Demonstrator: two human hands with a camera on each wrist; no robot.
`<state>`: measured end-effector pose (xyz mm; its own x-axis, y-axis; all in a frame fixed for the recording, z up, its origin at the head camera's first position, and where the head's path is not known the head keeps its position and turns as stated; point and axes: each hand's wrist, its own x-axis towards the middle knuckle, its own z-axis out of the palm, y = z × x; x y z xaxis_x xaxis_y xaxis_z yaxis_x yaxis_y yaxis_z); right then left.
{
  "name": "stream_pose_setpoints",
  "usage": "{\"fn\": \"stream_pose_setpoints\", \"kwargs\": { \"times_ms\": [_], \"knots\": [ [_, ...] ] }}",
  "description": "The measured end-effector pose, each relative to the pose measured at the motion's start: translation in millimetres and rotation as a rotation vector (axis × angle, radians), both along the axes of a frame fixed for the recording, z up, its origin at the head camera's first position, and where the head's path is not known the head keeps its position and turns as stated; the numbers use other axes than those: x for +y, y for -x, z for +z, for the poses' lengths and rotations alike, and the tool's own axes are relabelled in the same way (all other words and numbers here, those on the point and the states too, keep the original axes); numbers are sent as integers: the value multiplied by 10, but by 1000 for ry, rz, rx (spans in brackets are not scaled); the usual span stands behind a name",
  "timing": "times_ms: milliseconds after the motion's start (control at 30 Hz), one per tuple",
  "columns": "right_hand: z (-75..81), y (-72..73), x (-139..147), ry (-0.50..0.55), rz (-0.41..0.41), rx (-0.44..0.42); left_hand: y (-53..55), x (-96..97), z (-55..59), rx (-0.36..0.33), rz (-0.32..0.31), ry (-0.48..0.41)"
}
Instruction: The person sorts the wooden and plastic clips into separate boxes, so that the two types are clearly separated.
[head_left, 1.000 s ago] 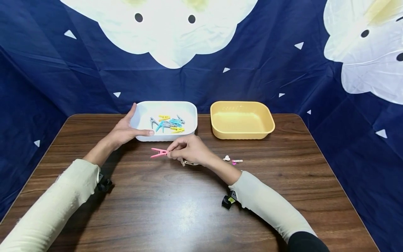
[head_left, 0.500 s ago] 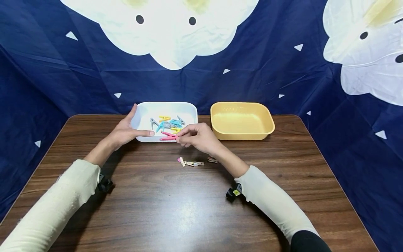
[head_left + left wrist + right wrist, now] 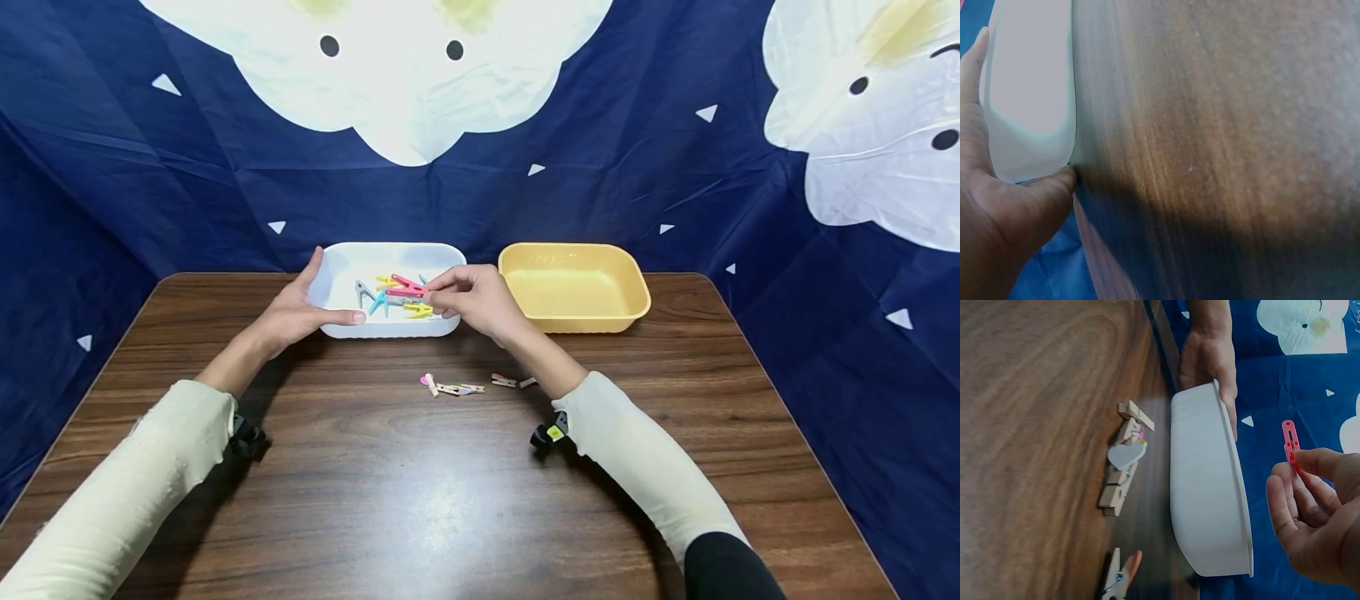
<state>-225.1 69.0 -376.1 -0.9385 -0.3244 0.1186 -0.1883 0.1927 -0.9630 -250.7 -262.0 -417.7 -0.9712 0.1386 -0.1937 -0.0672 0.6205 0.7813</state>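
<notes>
My right hand (image 3: pixel 480 302) pinches a pink clothespin (image 3: pixel 407 288) by one end, over the white plastic bin (image 3: pixel 390 330). In the right wrist view the same pink clothespin (image 3: pixel 1290 439) sticks up from between thumb and forefinger. My left hand (image 3: pixel 296 312) holds the bin's left end, thumb at the front rim and fingers along the far side. Inside the bin lie several plastic clothespins, among them a grey one (image 3: pixel 363 292) and a yellow one (image 3: pixel 418 311). The left wrist view shows the left hand (image 3: pixel 1019 200) around the end of the bin (image 3: pixel 1032 94).
A yellow bin (image 3: pixel 573 323) stands right of the white one, near the table's back edge. Small wooden clothespins (image 3: pixel 457 389) lie on the brown wooden table (image 3: pixel 360 467) in front, one with a heart (image 3: pixel 1125 455). A blue cloth (image 3: pixel 442 200) hangs behind.
My right hand has carried the pink clothespin from above the table up and over the white bin. The left hand has stayed on the bin's end.
</notes>
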Motion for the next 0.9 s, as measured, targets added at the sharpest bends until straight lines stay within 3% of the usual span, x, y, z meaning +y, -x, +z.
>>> {"fn": "stream_pose_setpoints", "kwargs": {
  "times_ms": [400, 900],
  "knots": [
    [127, 222, -176, -30, -56, 8, 9, -5, -9, 12, -3, 0],
    [76, 466, -327, -90, -129, -64, -7, -2, 7, 1, 7, 4]
  ]
}}
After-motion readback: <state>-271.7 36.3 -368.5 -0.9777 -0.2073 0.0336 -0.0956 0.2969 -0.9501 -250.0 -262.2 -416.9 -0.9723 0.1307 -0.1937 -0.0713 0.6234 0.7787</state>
